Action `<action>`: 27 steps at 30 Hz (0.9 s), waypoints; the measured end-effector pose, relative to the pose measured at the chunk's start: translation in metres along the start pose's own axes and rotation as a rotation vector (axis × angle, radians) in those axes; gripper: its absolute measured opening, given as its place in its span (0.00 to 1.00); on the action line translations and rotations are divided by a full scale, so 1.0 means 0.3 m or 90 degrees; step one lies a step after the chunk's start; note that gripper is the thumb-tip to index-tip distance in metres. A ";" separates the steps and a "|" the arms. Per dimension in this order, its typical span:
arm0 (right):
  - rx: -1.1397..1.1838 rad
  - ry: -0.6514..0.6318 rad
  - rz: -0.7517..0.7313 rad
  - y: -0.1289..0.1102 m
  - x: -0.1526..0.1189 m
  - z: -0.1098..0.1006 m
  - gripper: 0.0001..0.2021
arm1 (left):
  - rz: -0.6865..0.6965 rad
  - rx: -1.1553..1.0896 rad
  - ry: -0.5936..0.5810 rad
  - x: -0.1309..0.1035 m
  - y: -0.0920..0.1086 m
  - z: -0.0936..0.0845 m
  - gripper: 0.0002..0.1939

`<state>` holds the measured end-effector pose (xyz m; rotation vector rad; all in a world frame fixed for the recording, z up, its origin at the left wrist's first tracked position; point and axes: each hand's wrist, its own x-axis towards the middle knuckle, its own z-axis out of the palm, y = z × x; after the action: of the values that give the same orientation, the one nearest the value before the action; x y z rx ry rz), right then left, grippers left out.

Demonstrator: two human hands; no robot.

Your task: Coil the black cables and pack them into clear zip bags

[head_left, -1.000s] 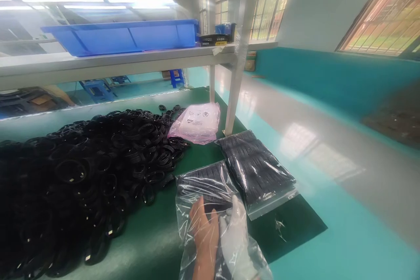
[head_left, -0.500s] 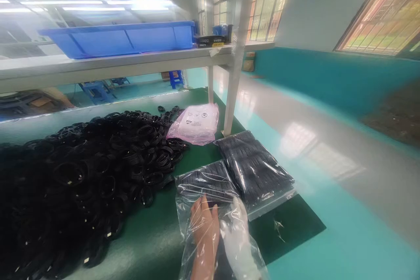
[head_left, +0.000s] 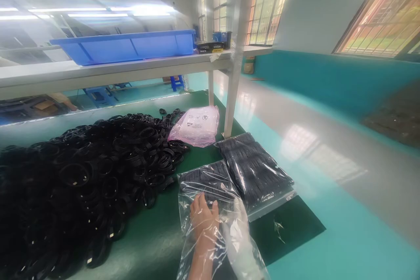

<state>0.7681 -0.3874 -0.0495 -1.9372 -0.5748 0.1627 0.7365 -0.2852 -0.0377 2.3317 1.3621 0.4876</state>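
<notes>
My bare left hand (head_left: 202,216) is inside a clear plastic bag (head_left: 188,245), back of the hand up, its fingers stretched forward and the thumb apart. Close beside it, in the same bag, my right hand (head_left: 236,229) wears a white glove and has its fingers pointing forward; plastic glare partly hides them. At the bag's far end, just past my fingertips, lie tightly packed black cable coils (head_left: 208,179). A filled bag of black cable coils (head_left: 254,168) lies flat to the right, touching the first bag. Whatever is under my palms is hidden.
A large heap of loose black cable coils (head_left: 108,175) covers the green table's (head_left: 147,236) left side. Pinkish plastic bags (head_left: 197,124) lie near a white shelf post (head_left: 232,96). A blue bin (head_left: 127,48) and a small black box (head_left: 210,47) stand on the shelf above.
My right hand has shifted slightly down, and plastic covers more of it. My left hand stays almost in place, and the view has tilted slightly.
</notes>
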 end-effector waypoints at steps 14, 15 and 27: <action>-0.043 -0.120 0.075 0.008 0.086 0.020 0.37 | -0.015 -0.245 -0.039 0.016 0.013 0.041 0.24; -0.068 -0.125 0.067 0.009 0.085 0.022 0.37 | -0.019 -0.247 -0.039 0.016 0.011 0.038 0.24; -0.242 -0.148 -0.002 -0.032 0.074 0.034 0.29 | -0.067 -0.298 0.031 0.042 -0.020 0.026 0.14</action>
<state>0.7806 -0.3656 -0.0420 -2.3027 -0.8085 0.2963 0.7415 -0.2725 -0.0462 1.8721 1.2252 0.7443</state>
